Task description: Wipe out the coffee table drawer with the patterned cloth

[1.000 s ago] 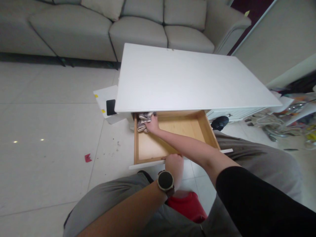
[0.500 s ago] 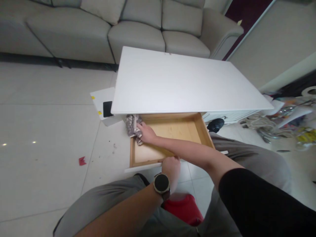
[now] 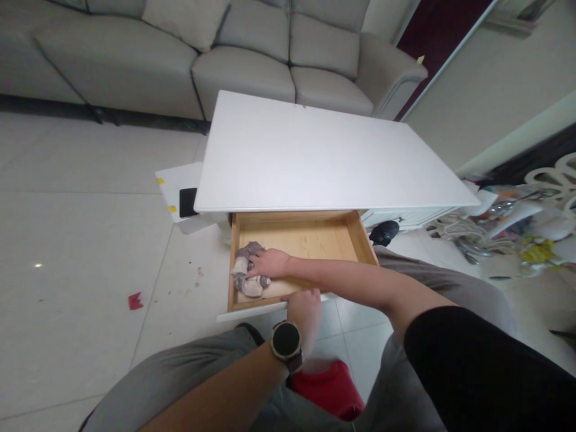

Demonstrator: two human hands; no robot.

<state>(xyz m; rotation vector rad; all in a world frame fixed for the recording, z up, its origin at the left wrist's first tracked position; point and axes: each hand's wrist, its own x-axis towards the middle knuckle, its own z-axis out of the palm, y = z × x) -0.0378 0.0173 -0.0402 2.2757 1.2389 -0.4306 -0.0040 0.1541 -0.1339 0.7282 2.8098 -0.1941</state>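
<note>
A wooden drawer (image 3: 310, 231) is pulled out from the front of a white table (image 3: 328, 162). Inside it, at the left end, lies a crumpled grey and beige cloth (image 3: 252, 288). My right hand (image 3: 271, 264) reaches across from the right and presses on the cloth, its fingers wrapped onto it. My left hand (image 3: 305, 309), with a dark round watch at the wrist, is closed over the top edge of the drawer's white front.
A grey sofa (image 3: 243, 66) stands behind the table. White boxes with a black item (image 3: 188, 202) are at its left. A red scrap (image 3: 135, 301) lies on the floor, a red object (image 3: 330, 390) between my legs. Cords and bags (image 3: 468, 231) fill the right side.
My right hand and the cloth have moved from the drawer's left side wall down onto its floor, nearer the front. My left hand stays on the drawer front. The view has shifted slightly.
</note>
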